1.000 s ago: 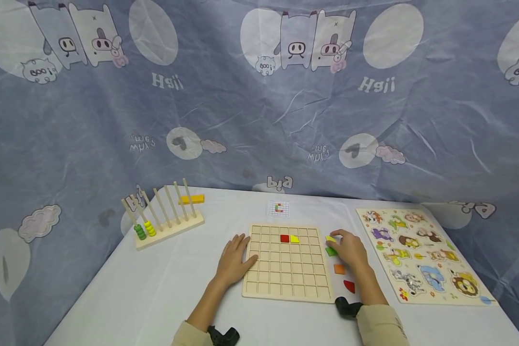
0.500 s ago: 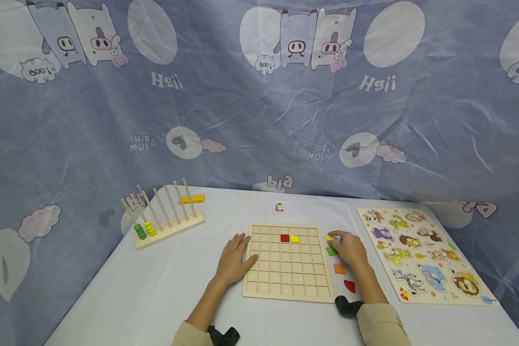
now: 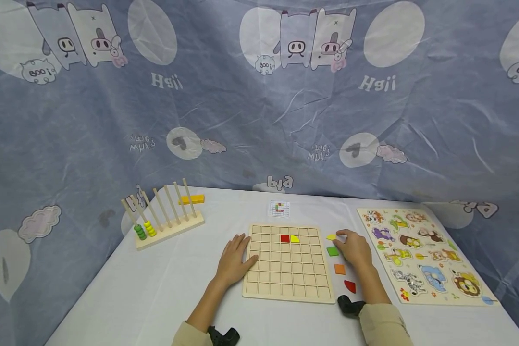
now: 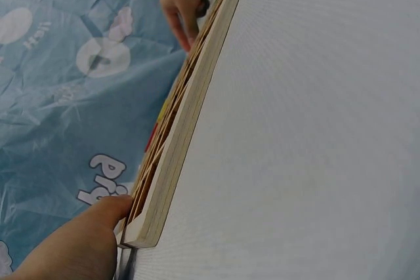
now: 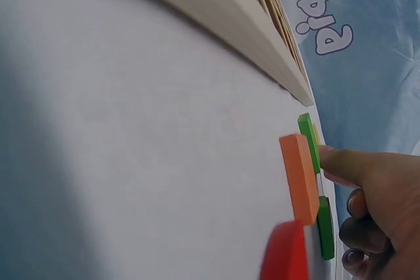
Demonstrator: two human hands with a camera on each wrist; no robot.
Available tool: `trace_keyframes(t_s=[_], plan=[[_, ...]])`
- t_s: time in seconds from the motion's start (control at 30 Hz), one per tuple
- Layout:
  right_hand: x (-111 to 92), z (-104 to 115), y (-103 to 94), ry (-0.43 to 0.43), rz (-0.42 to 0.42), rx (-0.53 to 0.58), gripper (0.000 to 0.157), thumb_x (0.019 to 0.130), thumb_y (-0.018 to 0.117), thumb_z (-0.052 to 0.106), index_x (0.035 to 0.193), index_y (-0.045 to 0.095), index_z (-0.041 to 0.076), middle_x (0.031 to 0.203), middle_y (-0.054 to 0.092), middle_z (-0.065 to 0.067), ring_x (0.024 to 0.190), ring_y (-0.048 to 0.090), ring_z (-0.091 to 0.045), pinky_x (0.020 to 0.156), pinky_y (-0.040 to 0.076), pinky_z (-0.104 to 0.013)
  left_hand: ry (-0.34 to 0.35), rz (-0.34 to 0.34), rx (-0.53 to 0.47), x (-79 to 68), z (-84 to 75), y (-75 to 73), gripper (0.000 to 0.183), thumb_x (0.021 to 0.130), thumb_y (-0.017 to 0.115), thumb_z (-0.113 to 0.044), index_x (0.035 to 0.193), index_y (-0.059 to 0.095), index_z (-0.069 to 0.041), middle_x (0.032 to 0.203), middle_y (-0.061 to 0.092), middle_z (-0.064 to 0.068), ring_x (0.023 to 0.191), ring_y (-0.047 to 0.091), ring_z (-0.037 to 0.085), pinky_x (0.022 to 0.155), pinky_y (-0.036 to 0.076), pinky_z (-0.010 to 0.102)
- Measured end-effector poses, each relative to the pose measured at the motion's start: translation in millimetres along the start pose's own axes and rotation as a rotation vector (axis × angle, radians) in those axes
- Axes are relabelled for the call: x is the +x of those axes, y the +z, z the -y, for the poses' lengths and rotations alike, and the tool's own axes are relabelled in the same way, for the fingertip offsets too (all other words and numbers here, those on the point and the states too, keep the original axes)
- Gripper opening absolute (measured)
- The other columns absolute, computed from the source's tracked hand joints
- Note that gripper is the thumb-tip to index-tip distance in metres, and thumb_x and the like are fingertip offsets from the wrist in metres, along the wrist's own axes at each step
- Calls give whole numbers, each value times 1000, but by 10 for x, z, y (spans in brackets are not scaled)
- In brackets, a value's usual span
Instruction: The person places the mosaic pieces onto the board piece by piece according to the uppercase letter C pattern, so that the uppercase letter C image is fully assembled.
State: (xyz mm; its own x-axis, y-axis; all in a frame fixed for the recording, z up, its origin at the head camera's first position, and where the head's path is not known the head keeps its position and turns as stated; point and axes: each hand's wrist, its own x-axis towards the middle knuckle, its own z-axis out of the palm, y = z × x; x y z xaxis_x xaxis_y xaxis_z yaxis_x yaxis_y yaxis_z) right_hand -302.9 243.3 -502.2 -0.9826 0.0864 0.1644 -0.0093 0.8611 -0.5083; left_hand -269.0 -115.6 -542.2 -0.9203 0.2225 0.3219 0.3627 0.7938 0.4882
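My left hand (image 3: 234,260) lies with spread fingers on the left edge of a wooden grid board (image 3: 289,263); its thumb (image 4: 111,209) rests over the frame in the left wrist view. A red square tile (image 3: 285,238) and a yellow tile (image 3: 294,239) with a rounded corner sit side by side in the grid. Right of the board, my right hand (image 3: 353,249) pinches the edge of another yellow tile (image 3: 331,237) between thumb and index finger, low at the table. A green tile (image 3: 332,251), an orange tile (image 3: 339,269) and a red quarter-round tile (image 3: 350,287) line up below.
A pattern card (image 3: 278,208) lies behind the board. An animal puzzle board (image 3: 424,259) is at the right. At the left stand a peg rack (image 3: 170,230) with green and yellow beads and a yellow bar (image 3: 191,199). Another green tile (image 5: 325,227) shows under the right hand.
My right hand has drawn slightly right; the yellow tile has turned and shifted a little at its fingertips, and more of the green tile shows. My left hand has stayed on the board.
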Motion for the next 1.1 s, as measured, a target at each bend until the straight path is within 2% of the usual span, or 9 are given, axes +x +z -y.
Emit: trace_keyframes(t_s=[0.17,0.3,0.47,0.7,0.87,1.1], plan=[[14,-16,-16,-39,21,6,38,81,71,26,111,65,4,70,58,-6,56,47,-18,46,35,-29,-7,4,4,-2,-6,-1,66,89,52,-49,138,41,-7,144,34,15,136,22,31,111,12,43],[29,-22,-20,-53,36,6,36,82,70,27,110,65,5,67,54,-5,55,45,-17,46,34,-29,-1,-2,3,-4,-12,-3,65,89,53,-48,138,41,-6,143,35,15,135,23,32,111,13,45],[36,-24,-17,-64,28,5,35,82,70,26,110,65,4,63,50,-3,53,43,-16,45,32,-29,8,-6,5,0,-5,-1,65,89,52,-48,138,41,-6,143,35,16,135,24,33,111,14,45],[21,-23,-46,-68,15,12,36,84,68,27,111,64,4,66,53,-4,51,43,-16,43,33,-29,10,-6,6,1,-5,-5,65,89,53,-47,138,41,-6,143,35,16,135,24,33,111,14,45],[9,80,-103,-101,-18,5,36,85,67,29,111,64,5,58,47,-3,44,38,-15,40,30,-29,9,-10,12,0,-4,-11,65,89,53,-47,138,41,-7,143,35,15,135,25,33,110,15,46],[-50,370,-161,-177,-63,36,36,84,68,31,110,64,8,51,39,1,40,31,-12,36,26,-26,7,-9,4,-14,-25,-20,64,89,54,-46,137,42,-6,143,36,16,135,25,33,111,14,45]])
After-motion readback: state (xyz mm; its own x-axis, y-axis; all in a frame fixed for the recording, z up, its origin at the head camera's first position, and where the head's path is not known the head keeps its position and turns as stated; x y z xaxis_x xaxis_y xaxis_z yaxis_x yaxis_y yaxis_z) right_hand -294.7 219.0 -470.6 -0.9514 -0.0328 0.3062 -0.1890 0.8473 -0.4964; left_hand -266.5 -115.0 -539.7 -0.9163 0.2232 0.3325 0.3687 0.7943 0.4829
